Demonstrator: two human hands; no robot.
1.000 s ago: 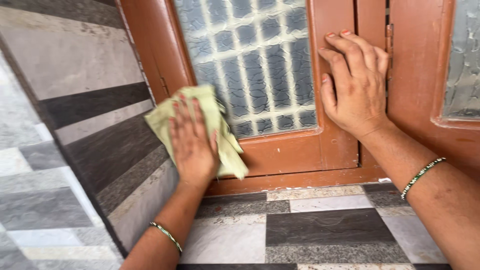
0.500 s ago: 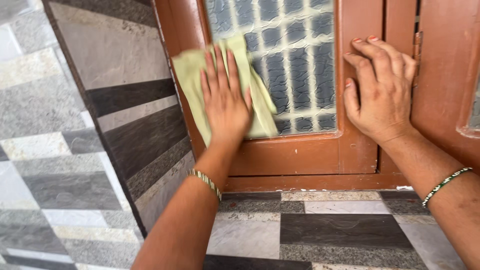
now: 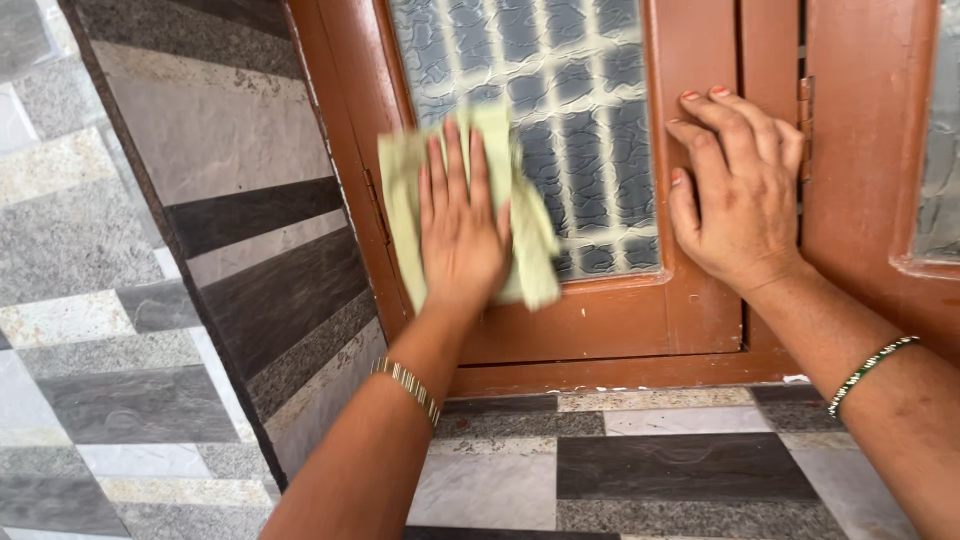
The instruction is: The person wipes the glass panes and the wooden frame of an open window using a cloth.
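Left hand point(image 3: 462, 235) lies flat, fingers together, pressing a green cloth point(image 3: 525, 250) on the glass point(image 3: 560, 110) at the pane's seven o'clock corner. Right hand point(image 3: 738, 200), fingers slightly apart, rests flat on the frame point(image 3: 700, 310) at three o'clock.

A tiled sill point(image 3: 690, 470) is running along the bottom, its grey, dark and pale rectangular tiles lying in uneven rows. A side wall point(image 3: 230, 230) in matching stone-look tiles is standing at the sill's left edge, with a dark band crossing its middle. Further left, another tiled wall point(image 3: 60, 250) is showing mottled grey and cream slabs. A metal hinge point(image 3: 803, 110) is sitting on the frame near the upper right, beside a second glass pane point(image 3: 940, 150) at the right edge
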